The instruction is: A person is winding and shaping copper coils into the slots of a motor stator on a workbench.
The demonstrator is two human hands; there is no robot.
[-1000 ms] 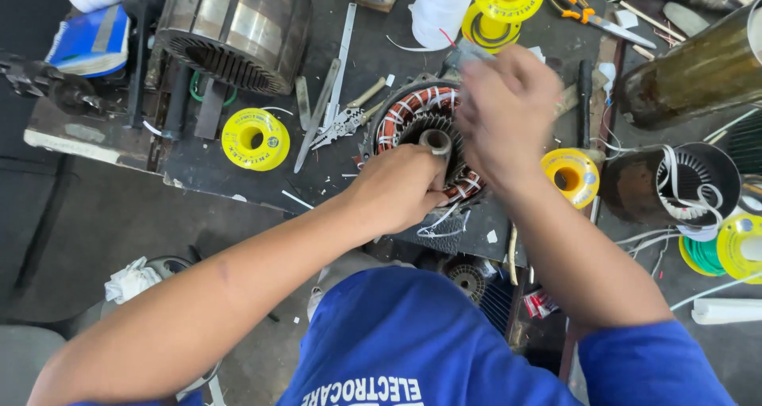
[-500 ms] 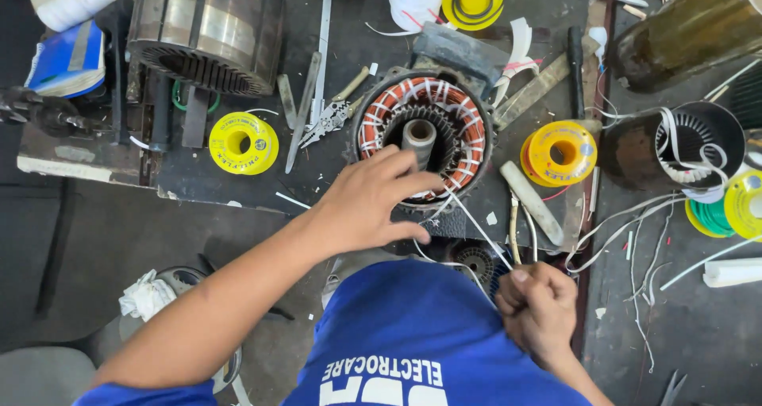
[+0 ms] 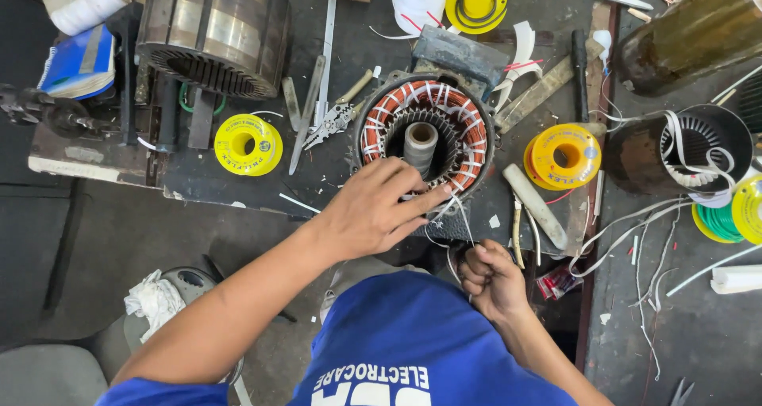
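A round motor stator (image 3: 423, 130) with copper-orange windings and white lacing stands on the dark workbench (image 3: 238, 188), a grey shaft at its centre. My left hand (image 3: 373, 207) rests on the stator's near rim, fingers spread over the windings. My right hand (image 3: 492, 279) is closed on a thin white lacing cord (image 3: 459, 225) that runs up to the stator's near edge. The hand sits low, close to my blue shirt.
A large steel rotor core (image 3: 210, 29) lies at the back left. Yellow spools (image 3: 248, 144) (image 3: 565, 156) flank the stator. Pliers and a metal ruler (image 3: 325, 65) lie between. A dark cylinder (image 3: 690, 33) and a black housing with white strips (image 3: 690, 148) sit at right.
My right hand came down from above the stator to near my body, pulling the white cord taut. My left hand stayed on the stator rim.
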